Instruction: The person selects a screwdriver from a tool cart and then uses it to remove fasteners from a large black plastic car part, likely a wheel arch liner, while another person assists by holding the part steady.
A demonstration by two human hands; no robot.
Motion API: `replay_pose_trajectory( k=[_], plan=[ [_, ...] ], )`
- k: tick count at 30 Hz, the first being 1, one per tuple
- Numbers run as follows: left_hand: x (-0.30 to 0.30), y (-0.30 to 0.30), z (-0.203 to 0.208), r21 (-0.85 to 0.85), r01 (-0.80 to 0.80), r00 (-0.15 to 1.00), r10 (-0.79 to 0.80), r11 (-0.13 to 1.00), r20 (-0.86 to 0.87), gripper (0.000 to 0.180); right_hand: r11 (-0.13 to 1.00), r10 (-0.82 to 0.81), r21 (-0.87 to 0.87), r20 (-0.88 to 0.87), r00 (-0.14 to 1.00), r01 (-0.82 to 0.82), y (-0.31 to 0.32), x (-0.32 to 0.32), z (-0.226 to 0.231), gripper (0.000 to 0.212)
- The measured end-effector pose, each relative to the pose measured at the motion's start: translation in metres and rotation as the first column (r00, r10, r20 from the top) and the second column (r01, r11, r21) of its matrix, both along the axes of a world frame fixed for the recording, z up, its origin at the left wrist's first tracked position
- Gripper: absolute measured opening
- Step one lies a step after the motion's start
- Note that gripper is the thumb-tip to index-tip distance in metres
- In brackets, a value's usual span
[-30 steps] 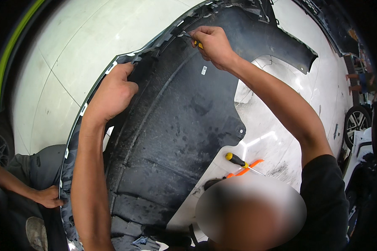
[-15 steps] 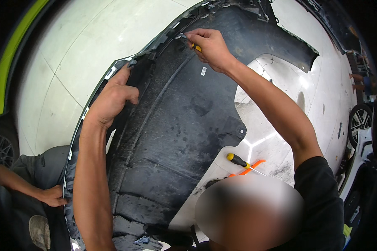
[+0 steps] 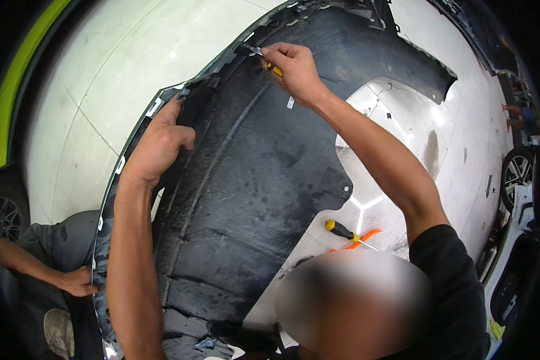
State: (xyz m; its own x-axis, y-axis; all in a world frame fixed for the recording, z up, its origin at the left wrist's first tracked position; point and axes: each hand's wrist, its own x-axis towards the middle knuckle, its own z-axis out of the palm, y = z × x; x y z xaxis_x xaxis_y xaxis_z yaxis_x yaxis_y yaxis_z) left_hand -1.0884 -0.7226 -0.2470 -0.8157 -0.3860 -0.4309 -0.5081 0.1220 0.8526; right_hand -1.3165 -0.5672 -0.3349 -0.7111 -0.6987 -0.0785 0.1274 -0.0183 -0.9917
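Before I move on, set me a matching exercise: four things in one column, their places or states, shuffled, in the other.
1. right hand
2. left hand
3. loose screwdriver
4. white label

A. crossing an orange strip
B. on the dark panel's face
C. gripping a yellow-and-black tool
D. at the panel's upper-left edge

Pairs: 1-C; 2-D; 3-A; 4-B
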Motion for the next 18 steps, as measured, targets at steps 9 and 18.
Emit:
replay_pose_trajectory(
  k=[9, 18],
  plan=[
    [0.005, -0.004, -0.001, -0.009, 0.011, 0.998, -0.012, 1.0, -0.062, 0.083, 0.973, 0.078, 0.219, 0.002, 0.997, -0.076, 0.012, -0.006, 0.035, 0.028],
    [0.006, -0.004, -0.001, -0.003, 0.015, 0.999, -0.015, 1.0, -0.049, 0.082, 0.923, 0.153, 0.362, -0.032, 0.988, -0.131, 0.01, -0.013, 0.066, 0.03]
  ],
)
